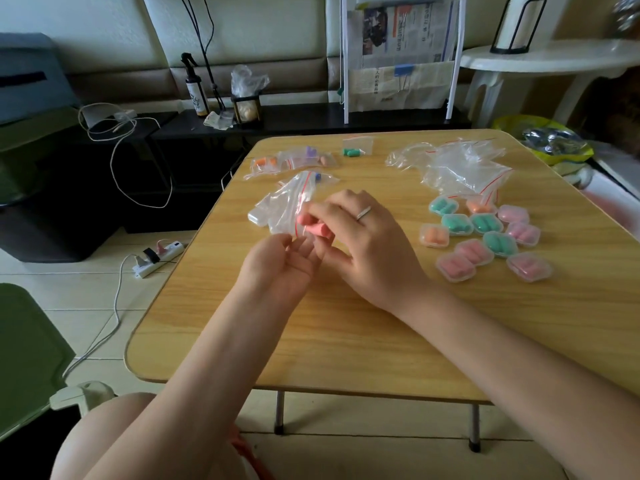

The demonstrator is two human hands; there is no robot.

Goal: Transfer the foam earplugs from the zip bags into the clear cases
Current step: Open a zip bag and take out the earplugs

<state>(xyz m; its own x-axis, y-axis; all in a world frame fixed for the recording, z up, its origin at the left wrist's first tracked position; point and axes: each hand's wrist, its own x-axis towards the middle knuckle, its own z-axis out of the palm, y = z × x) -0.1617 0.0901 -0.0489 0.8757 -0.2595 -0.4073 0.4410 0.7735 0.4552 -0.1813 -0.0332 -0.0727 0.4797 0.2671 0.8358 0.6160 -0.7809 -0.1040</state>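
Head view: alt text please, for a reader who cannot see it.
Over a wooden folding table, the right hand pulls pink foam earplugs from a clear zip bag held by the left hand. Filled clear cases sit right; more bagged earplugs lie behind.

The table point(346, 323) is showing a smooth, pale wood-grain top with a soft sheen, standing on dull metal legs point(280, 412). At its twelve o'clock edge, thin crinkled zip bags point(460, 164) of glossy clear plastic are catching the light. At three o'clock, the clear cases point(485, 237) are looking like hard, shiny plastic, and the earplugs inside them like matt foam. The pink earplugs point(313, 227) at centre are looking matt and soft too. A ring point(363, 213) is gleaming like polished metal.
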